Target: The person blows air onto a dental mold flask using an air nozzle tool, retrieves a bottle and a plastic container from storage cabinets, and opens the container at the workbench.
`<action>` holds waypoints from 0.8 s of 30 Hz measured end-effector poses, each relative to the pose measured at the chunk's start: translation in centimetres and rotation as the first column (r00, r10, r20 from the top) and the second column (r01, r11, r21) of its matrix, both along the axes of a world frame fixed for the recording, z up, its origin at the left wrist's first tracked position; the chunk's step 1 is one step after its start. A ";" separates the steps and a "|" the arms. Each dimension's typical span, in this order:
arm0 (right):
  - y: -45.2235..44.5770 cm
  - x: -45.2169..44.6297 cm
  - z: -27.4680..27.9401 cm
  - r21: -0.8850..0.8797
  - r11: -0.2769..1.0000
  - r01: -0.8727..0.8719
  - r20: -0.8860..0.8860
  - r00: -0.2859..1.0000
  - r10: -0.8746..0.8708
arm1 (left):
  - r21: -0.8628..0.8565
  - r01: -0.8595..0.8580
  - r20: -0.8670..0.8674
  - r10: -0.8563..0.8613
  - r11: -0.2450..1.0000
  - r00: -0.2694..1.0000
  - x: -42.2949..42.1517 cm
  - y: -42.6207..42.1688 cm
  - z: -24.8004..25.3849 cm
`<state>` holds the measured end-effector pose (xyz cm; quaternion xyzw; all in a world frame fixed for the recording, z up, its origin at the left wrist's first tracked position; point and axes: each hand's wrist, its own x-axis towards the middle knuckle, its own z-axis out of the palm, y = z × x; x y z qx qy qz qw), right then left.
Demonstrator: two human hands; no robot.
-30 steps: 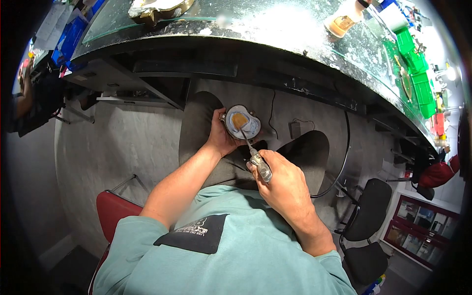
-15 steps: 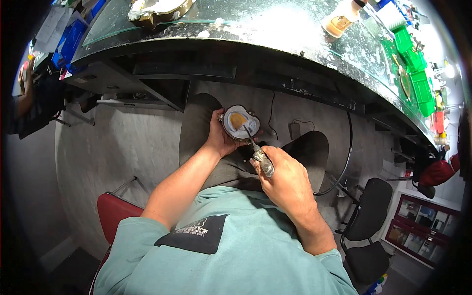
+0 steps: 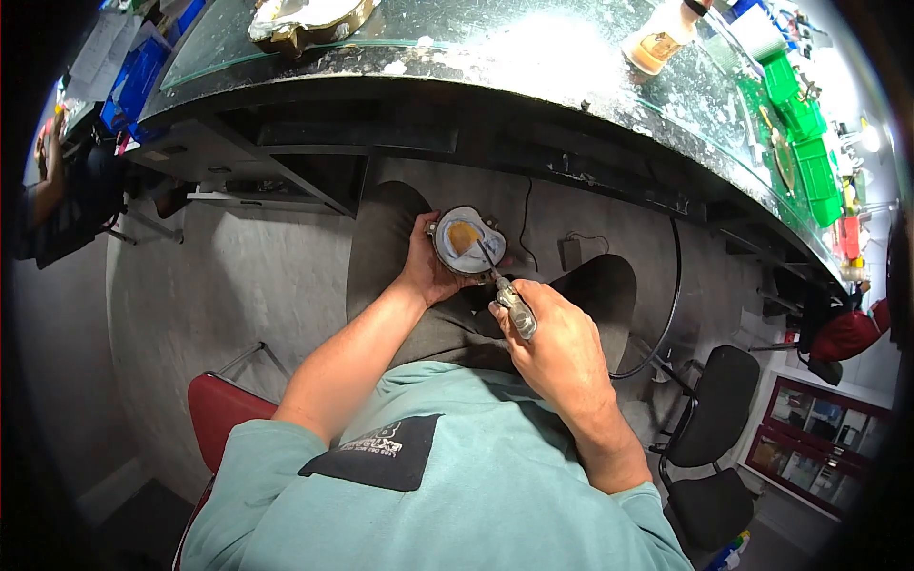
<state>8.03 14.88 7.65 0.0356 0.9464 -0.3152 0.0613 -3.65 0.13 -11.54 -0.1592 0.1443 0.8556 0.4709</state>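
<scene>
My left hand [image 3: 430, 265] is wrapped round a dental flask [image 3: 482, 249], a round metal rim with side lugs, and holds it tilted up over my lap. White-grey plaster-like material fills it around a tan rounded patch. My right hand [image 3: 554, 341] is closed on a worn metal air gun [image 3: 515, 310] with a long thin nozzle. The nozzle's tip points into the flask, at the pale material just right of the tan patch; whether it touches cannot be told. Some fingers of both hands are hidden.
A dust-specked glass-topped bench [image 3: 457, 57] curves ahead, bearing a gold-coloured flask part [image 3: 314, 27], a bottle [image 3: 657, 43] and green bins [image 3: 814, 176]. A black hose [image 3: 674, 295] hangs on my right. Chairs [image 3: 714, 409] stand on both sides; another person's arm [image 3: 52, 181] shows far left.
The flask has shifted slightly right in my left hand. My right hand and the air gun have moved a little to the right and down.
</scene>
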 end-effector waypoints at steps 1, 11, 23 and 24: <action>0.0 0.0 0.2 -0.001 1.000 0.002 -0.007 1.000 -0.002 | -0.012 -0.012 0.019 0.012 1.000 1.000 0.0 0.1 0.0; 0.6 0.1 0.4 -0.005 1.000 0.027 -0.018 0.999 -0.027 | 0.058 0.007 0.009 -0.007 0.998 1.000 -0.1 0.0 -0.2; 0.7 0.0 0.6 -0.007 1.000 0.023 0.017 1.000 -0.023 | 0.191 0.114 -0.103 -0.095 0.975 0.990 -0.3 -0.3 -1.1; 0.8 0.0 0.6 -0.005 1.000 0.023 0.019 1.000 -0.023 | 0.196 0.117 -0.103 -0.098 0.974 0.990 -0.4 -0.2 -1.2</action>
